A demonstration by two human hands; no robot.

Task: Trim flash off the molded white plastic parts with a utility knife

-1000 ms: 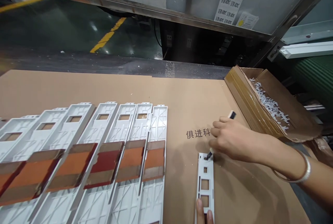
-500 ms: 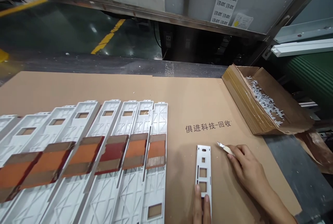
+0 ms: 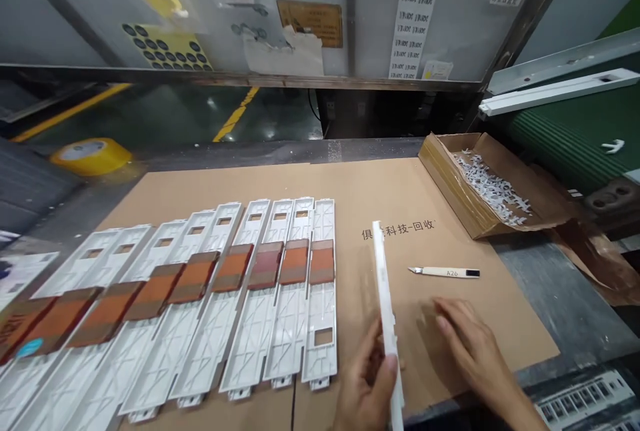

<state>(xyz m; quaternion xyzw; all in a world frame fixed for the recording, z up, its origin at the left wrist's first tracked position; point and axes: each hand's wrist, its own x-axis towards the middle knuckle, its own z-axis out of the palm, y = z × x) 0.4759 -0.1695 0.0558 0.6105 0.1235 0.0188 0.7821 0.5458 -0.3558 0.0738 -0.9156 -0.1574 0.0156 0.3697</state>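
A long white plastic strip (image 3: 386, 297) stands on its edge, tilted up off the cardboard, gripped between the thumb and fingers of my left hand (image 3: 367, 377). To its right, my right hand (image 3: 473, 344) hovers over the cardboard with its fingers apart, holding nothing. Just beyond it lies a craft knife (image 3: 445, 273) with a pale handle marked A26, its blade pointing left. On the left, a row of several white ribbed panels (image 3: 320, 311) lies side by side, with orange and brown pieces (image 3: 321, 261) across their middles.
An open cardboard box (image 3: 450, 201) at the right holds many small white plastic bits (image 3: 493, 187). Yellow tape (image 3: 93, 156) sits at the back left. White slotted parts (image 3: 585, 401) are at the lower right. A metal-framed panel (image 3: 370, 17) rises behind the table.
The knife has left my right hand and now lies on the cardboard. My left hand has picked up the strip and turned it on edge. The view has shifted, showing more at the left.
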